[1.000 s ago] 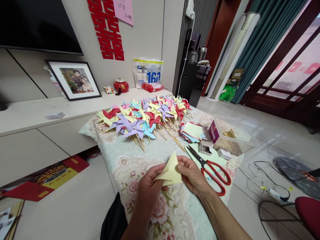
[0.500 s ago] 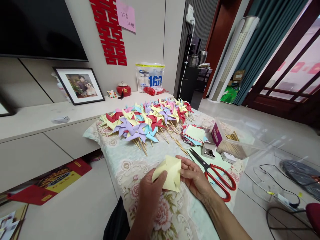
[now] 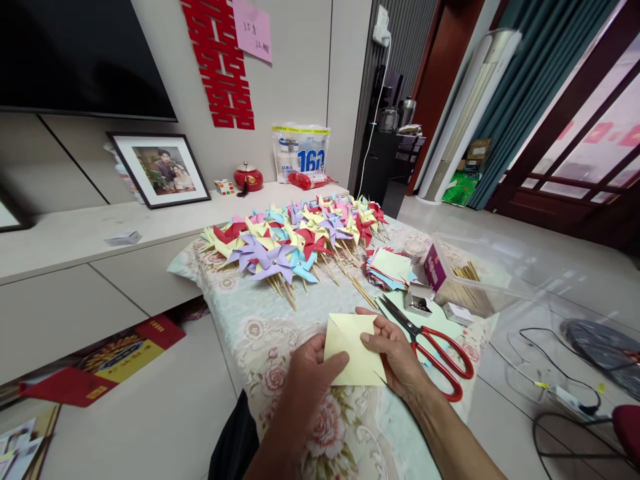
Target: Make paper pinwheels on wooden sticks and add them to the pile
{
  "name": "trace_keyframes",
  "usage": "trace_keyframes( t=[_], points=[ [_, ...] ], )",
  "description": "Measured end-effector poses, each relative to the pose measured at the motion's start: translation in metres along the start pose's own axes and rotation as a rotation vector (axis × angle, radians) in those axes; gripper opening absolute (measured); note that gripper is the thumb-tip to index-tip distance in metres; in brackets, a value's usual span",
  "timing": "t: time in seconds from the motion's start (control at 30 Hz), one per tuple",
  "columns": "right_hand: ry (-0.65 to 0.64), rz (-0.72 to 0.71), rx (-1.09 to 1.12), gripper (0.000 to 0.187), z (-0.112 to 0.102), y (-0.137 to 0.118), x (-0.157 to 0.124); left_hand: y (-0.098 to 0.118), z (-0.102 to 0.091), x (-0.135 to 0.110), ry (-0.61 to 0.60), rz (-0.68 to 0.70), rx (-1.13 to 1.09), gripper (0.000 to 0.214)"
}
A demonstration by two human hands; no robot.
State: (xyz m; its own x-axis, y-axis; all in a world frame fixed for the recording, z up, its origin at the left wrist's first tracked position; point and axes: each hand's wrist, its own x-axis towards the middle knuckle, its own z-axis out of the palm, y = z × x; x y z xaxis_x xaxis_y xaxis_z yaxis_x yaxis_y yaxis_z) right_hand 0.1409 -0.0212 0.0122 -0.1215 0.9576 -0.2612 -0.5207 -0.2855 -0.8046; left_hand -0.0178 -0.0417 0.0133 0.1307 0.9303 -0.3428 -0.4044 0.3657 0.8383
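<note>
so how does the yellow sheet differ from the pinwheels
The yellow sheet is a flat square; the pinwheels are folded into vanes. The sheet has no stick; the pinwheels have sticks. Left hand and right hand hold the sheet; the pinwheels lie heaped. Both are coloured paper.

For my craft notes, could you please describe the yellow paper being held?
The yellow paper is a pale, thin square sheet, held nearly flat and slightly tilted above the floral tablecloth. A diagonal line, crease or cut, runs in from its upper left corner. The left hand pinches its left edge; the right hand its right.
</note>
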Motion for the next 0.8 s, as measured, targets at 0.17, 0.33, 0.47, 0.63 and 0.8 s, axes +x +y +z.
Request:
trace_keyframes(
  t=[0.17, 0.33, 0.47, 0.63, 0.8],
  points=[
    [-0.012, 0.019, -0.042, 0.068, 0.0, -0.002, -0.001, 0.015, -0.01, 0.001, -0.079, -0.038, 0.015, 0.041],
    [-0.08, 0.052, -0.136, 0.064, 0.002, -0.003, -0.003, 0.027, -0.012, 0.006, -0.094, -0.038, 0.142, 0.044],
    [-0.143, 0.059, -0.12, 0.062, 0.002, -0.002, -0.004, 0.026, -0.014, 0.013, -0.047, -0.003, 0.279, 0.034],
    [-0.152, -0.018, -0.025, 0.056, -0.002, 0.0, -0.003, 0.015, -0.011, 0.025, 0.203, 0.132, 0.117, 0.036],
    [-0.108, -0.019, 0.003, 0.084, 0.002, -0.001, -0.005, 0.0, 0.001, 0.03, 0.333, 0.186, 0.019, 0.039]
  ],
)
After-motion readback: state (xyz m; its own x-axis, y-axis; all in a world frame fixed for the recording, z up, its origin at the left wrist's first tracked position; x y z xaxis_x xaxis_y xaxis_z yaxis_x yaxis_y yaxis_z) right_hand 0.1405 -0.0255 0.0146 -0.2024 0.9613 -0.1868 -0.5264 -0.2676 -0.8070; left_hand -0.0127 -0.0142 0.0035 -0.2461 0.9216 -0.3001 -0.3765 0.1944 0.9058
